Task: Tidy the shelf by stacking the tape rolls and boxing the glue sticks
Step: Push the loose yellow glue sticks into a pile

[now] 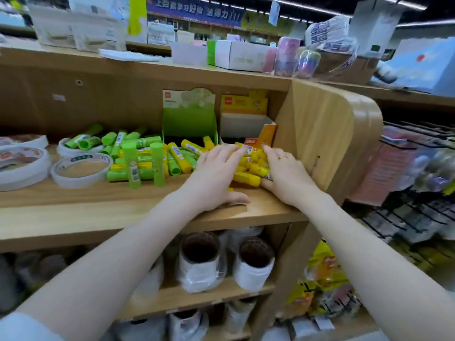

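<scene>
A: Step?
B: Boxing glue sticks, my call. Wooden shelf point(73, 212) carries it all. Tape rolls point(81, 169) lie loose at its left, not stacked yet.
A: Boxes?
B: Green box point(189, 114) and yellow box point(243, 119) stand open at the back, right of middle. Green glue sticks point(133, 163) are scattered mid-shelf; yellow glue sticks point(248, 166) are heaped in front of the yellow box.
A: Hands?
B: Left hand point(216, 173) and right hand point(285, 175) cup the yellow heap from either side, fingers spread and lightly bent over it. Can't tell if any stick is actually gripped.
A: Next?
B: Probably close on a bunch and lift it into the yellow box, keeping green ones out.
</scene>
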Demonstrator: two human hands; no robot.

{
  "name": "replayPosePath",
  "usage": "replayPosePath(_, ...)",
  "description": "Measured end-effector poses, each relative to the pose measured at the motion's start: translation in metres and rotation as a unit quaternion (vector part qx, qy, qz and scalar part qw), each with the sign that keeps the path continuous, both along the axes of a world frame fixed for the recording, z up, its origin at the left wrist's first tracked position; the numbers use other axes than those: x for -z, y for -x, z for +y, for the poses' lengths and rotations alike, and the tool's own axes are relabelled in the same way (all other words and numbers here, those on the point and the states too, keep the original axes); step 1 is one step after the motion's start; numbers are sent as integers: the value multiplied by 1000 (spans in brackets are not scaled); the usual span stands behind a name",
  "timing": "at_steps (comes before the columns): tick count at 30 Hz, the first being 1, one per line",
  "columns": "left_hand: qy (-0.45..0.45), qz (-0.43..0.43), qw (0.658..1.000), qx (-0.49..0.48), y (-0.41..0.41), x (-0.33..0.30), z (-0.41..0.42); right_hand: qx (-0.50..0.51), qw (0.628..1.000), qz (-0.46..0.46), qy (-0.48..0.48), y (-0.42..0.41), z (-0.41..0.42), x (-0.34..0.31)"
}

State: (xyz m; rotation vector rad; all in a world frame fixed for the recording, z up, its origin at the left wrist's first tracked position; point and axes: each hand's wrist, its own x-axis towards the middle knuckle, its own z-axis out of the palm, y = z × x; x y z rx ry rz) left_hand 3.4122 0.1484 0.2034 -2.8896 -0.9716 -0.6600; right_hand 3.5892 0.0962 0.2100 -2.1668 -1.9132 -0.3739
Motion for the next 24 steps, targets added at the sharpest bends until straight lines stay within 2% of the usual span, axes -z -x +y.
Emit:
replayPosePath(4, 25, 55, 998, 5, 23, 4, 8, -88, 988, 104, -72, -3, -2, 10)
replayPosePath(7, 50, 71, 996, 12, 26, 6, 8, -80, 986, 93, -116, -5, -5, 11)
replayPosePath(11, 70, 16, 996, 49, 15, 5, 0, -96, 971, 20, -217, 0, -18, 6)
replayPosePath(13, 41, 7, 998, 45, 11, 6, -2, -102, 974, 24, -200, 4, -29, 5)
replayPosePath(16, -2, 20, 999, 29, 6, 7, -3, -63, 991, 59, -104, 4, -44, 6)
replayPosePath(18, -13, 20, 999, 22, 3, 6, -3, -72, 986, 130, -78, 1, -51, 3)
replayPosePath(24, -37, 14, 999, -17, 1, 8, -6, -99, 950, 265, -133, 2, -60, -11)
